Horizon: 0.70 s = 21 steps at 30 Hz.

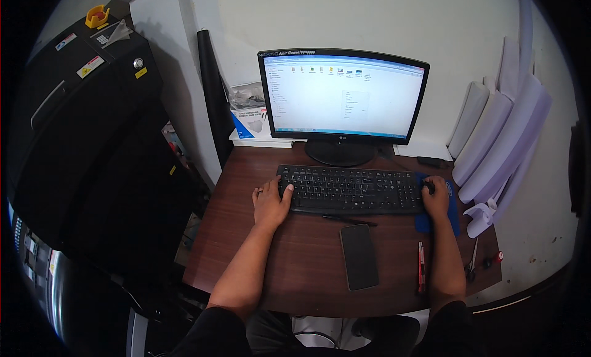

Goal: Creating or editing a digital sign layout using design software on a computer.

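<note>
My left hand [269,203] rests at the left end of a black keyboard [351,189], its thumb on the keys and its fingers apart, holding nothing. On the right, my right hand [436,198] is curled over a dark computer mouse [428,186], mostly hidden under the fingers. Beneath it lies a blue mouse pad [454,216]. Behind the keyboard stands a lit monitor [345,104], showing a file window with a small pop-up menu. A black phone [359,257] lies face up between my forearms, and a thin dark pen [349,220] sits just above it.
A red box cutter [421,267] lies beside my right forearm, with scissors [472,261] farther right on the brown desk [295,277]. White paper rolls [508,135] lean at the right wall. A large black machine [92,141] stands left, near a dark roll [214,98] and a box [251,120].
</note>
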Each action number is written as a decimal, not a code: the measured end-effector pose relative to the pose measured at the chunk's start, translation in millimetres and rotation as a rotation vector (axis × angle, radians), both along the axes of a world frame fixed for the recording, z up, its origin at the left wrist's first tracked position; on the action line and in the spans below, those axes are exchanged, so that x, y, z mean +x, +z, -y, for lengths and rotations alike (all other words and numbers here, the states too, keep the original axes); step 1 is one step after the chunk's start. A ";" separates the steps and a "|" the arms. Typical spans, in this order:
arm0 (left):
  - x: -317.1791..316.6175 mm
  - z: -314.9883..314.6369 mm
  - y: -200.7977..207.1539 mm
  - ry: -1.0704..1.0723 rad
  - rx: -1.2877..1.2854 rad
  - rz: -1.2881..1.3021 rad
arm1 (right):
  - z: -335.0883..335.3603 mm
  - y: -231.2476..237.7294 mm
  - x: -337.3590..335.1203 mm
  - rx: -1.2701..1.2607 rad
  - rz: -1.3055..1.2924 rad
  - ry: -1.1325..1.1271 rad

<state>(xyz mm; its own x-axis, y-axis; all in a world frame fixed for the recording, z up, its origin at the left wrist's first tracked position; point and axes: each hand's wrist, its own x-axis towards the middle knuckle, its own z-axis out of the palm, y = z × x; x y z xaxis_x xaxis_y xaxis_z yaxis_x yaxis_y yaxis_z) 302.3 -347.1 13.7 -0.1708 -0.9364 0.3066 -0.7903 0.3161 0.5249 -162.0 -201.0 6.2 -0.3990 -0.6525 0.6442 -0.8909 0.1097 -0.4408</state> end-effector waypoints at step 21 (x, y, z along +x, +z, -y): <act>-0.3 0.9 -0.1 -0.001 0.012 -0.007 | 1.5 -3.1 -3.1 -0.038 0.025 -0.005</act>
